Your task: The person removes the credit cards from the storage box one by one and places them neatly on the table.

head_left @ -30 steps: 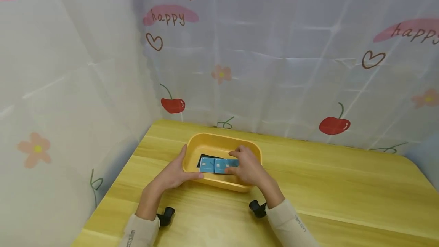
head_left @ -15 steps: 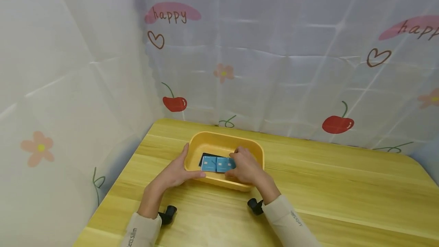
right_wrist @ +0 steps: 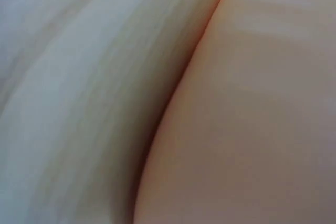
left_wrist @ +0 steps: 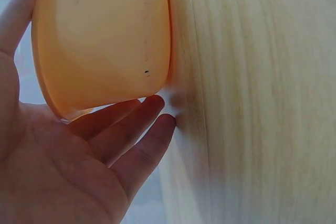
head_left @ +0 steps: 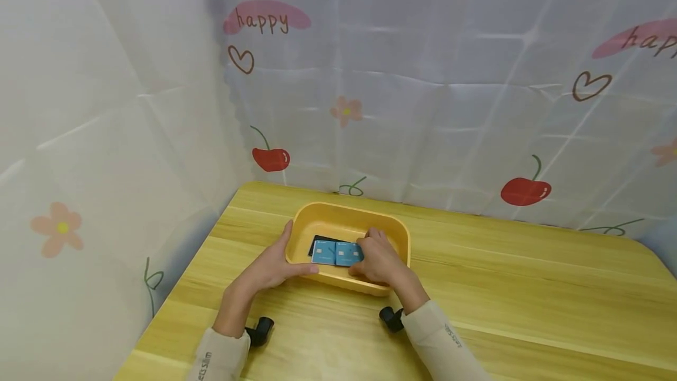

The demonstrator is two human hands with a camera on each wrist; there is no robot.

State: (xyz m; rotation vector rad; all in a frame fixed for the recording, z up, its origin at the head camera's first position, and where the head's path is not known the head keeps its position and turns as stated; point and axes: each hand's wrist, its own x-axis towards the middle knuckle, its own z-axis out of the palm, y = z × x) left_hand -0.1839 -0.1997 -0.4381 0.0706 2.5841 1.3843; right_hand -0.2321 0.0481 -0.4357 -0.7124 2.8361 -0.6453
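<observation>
A yellow plastic bin (head_left: 348, 284) stands on the wooden table. Its left end is gripped by my left hand (head_left: 270, 266), thumb along the near rim and fingers against the outer wall; the left wrist view shows the fingers bent round that end of the bin (left_wrist: 105, 40). Blue bank cards (head_left: 324, 253) with chips lie overlapping in a row on the bin's floor, partly over a flat black item (head_left: 327, 238) whose kind is unclear. My right hand (head_left: 382, 257) reaches inside and pinches the right end of the card row, covering it. The right wrist view holds only blurred bin wall (right_wrist: 252, 119).
The wooden table (head_left: 529, 287) extends to the right and the front. White curtains (head_left: 423, 104) with cherry prints hang behind and at the left. A black wrist mount (head_left: 260, 331) sits by the left cuff, another black mount (head_left: 391, 318) by the right cuff.
The right hand's fingers have drawn closer together at the right end of the cards. The left hand keeps its place on the bin. The head view has shifted slightly.
</observation>
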